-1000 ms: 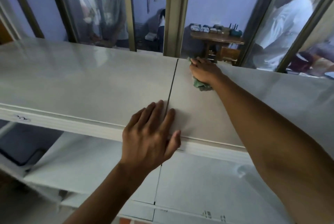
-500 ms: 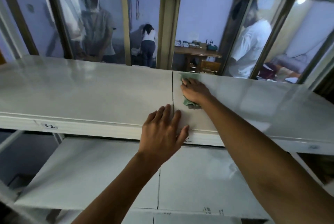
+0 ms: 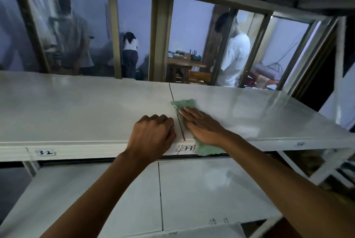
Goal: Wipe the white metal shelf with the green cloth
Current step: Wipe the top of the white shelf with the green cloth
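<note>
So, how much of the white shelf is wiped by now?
Done: cannot tell, the white shelf shows no clear wiped area. In hand: the right hand presses the green cloth flat beside the seam, its near end hanging over the front edge. The left hand rests curled on the shelf. Left: cannot tell.

White shelf (image 3: 76,111) under green cloth (image 3: 184,104)

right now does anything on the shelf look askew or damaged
Nothing looks damaged. The dark line across the white metal shelf is only a seam between two panels. The green cloth lies flat under the right hand, one end drooping over the front edge.
</note>
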